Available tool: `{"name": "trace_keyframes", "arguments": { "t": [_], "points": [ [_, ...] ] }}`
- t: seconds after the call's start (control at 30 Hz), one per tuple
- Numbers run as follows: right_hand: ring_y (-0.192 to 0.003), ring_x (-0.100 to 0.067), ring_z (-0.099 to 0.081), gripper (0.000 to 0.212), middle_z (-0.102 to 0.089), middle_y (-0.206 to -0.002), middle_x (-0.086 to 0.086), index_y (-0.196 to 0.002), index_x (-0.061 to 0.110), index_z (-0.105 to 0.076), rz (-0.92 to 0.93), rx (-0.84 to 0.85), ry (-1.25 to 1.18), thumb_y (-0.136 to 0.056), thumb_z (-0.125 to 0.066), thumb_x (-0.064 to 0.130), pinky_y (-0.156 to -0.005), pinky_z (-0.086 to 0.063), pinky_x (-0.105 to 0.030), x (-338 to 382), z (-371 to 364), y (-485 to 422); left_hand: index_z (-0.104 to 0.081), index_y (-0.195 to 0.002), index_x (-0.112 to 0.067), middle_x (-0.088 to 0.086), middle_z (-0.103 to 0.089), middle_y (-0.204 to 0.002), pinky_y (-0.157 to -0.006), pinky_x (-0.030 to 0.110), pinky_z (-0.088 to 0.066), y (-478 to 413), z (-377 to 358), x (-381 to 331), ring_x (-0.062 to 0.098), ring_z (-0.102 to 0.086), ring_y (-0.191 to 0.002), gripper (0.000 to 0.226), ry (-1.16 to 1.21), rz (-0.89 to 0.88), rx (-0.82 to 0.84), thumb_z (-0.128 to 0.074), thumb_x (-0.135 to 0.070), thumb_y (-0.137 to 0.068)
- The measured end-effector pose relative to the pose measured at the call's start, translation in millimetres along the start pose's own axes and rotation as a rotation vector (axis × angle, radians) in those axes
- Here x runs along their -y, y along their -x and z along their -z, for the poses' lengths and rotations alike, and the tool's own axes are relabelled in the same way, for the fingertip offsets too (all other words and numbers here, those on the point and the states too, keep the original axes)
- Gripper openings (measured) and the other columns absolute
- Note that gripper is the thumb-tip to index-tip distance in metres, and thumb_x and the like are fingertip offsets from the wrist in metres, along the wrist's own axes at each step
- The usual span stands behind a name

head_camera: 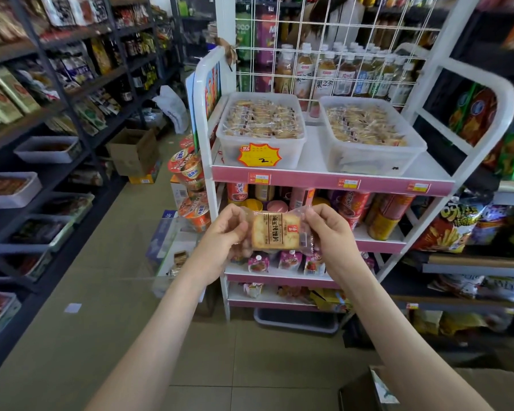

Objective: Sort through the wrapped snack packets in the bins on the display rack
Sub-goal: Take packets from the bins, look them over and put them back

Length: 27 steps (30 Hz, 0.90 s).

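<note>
The left hand [220,232] and the right hand [328,232] each pinch one end of a single clear-wrapped snack packet [275,231], holding it level in front of the display rack [333,182]. On the rack's top shelf, well above the packet, sit two clear bins of similar packets, the left bin [261,149] and the right bin [374,158], side by side.
</note>
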State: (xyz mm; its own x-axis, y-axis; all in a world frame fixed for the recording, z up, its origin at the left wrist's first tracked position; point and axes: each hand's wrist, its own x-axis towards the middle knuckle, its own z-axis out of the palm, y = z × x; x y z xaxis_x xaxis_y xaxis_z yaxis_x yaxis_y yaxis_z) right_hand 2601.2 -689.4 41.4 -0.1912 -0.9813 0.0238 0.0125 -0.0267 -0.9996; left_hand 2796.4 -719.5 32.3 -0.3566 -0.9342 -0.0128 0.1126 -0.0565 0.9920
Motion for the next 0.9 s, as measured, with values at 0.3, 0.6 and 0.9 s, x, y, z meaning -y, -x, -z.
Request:
{"name": "trace_keyframes", "arguments": {
  "t": [0.3, 0.6, 0.9],
  "points": [
    [-0.072, -0.016, -0.057, 0.017, -0.063, -0.085, -0.009, -0.091, 0.011, -0.057, 0.193, -0.067, 0.211, -0.100, -0.046, 0.020, -0.066, -0.049, -0.022, 10, -9, 12, -0.050, -0.123, -0.038, -0.028, -0.053, -0.114, -0.086, 0.018, -0.044, 9, -27, -17, -0.009, -0.050, -0.105, 0.032, -0.359, 0.034, -0.002, -0.055, -0.045, -0.093],
    [-0.084, -0.009, -0.059, 0.026, -0.063, -0.086, 0.006, -0.092, 0.014, -0.063, 0.258, 0.135, -0.028, -0.096, -0.044, -0.003, -0.072, -0.050, -0.023, 12, -11, 26, -0.055, -0.119, -0.031, -0.002, -0.066, -0.115, -0.088, 0.033, -0.056, 16, -49, 5, 0.013, -0.066, -0.104, 0.046, -0.111, -0.004, -0.070, -0.074, -0.011, -0.083],
    [-0.088, -0.017, -0.066, 0.016, -0.071, -0.098, -0.003, -0.101, 0.021, -0.068, 0.031, 0.035, 0.137, -0.095, -0.056, 0.012, -0.082, -0.053, -0.035, 1, 13, 20, -0.057, -0.122, -0.012, 0.012, -0.066, -0.117, -0.075, 0.031, -0.059, 18, -20, 8, 0.027, -0.069, -0.100, 0.050, 0.471, 0.070, 0.053, -0.066, 0.007, -0.076]
  ]
}}
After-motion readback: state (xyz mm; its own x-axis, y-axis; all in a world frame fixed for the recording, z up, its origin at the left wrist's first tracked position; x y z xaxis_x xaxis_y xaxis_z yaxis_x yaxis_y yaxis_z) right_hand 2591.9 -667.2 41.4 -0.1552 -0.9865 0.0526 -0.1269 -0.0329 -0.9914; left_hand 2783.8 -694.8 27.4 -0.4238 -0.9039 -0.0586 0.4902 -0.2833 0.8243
